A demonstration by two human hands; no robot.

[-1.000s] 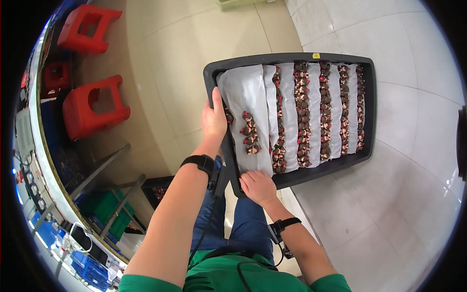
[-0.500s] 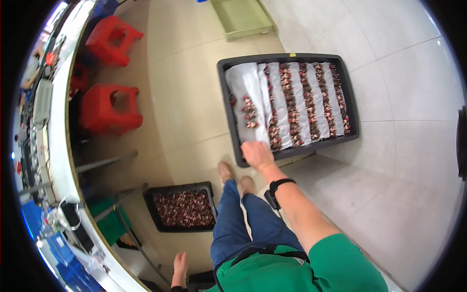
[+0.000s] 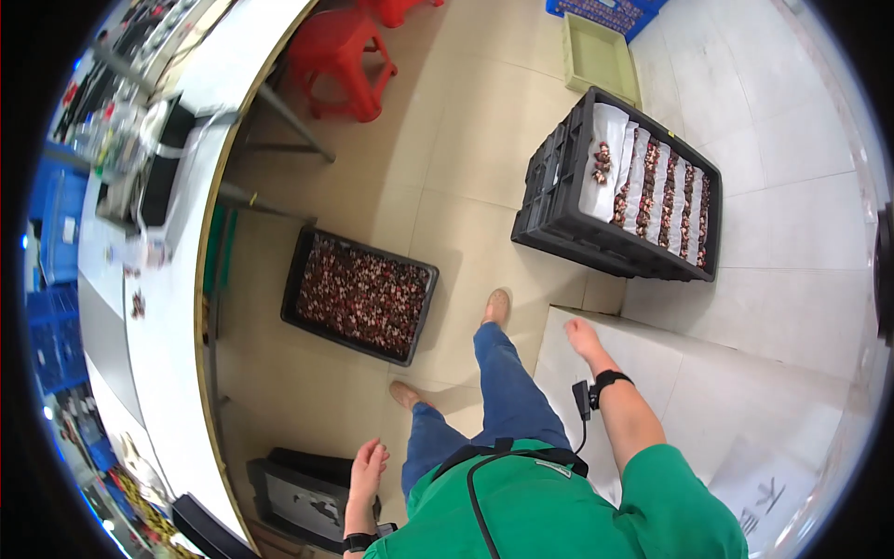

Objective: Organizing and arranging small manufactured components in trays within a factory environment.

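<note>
My left hand (image 3: 369,463) hangs low beside my thigh, fingers loosely apart, with nothing seen in it. Ahead of my right hip is my right hand (image 3: 583,337), its fingers curled together around nothing that I can see. It is apart from the stack of black crates (image 3: 559,200) beyond it. White sheets (image 3: 603,126) line the top crate, and rows of small dark parts (image 3: 646,186) with red and pale bits lie between them. A short cluster of these parts (image 3: 602,163) rests on the left sheet. A black tray (image 3: 430,317) full of similar loose parts sits on the floor.
A white worktable (image 3: 177,326) with blue bins (image 3: 60,224) runs along the left. Red stools (image 3: 340,61) stand beside it. A pale green tray (image 3: 601,65) and blue crate (image 3: 619,11) lie far off. Black trays (image 3: 303,494) sit near my left hand. A white-tiled ledge (image 3: 643,373) is at right.
My right hand has left the top crate's near edge and drawn back toward me. My body has turned left and stepped, so the crates now appear farther off to the right.
</note>
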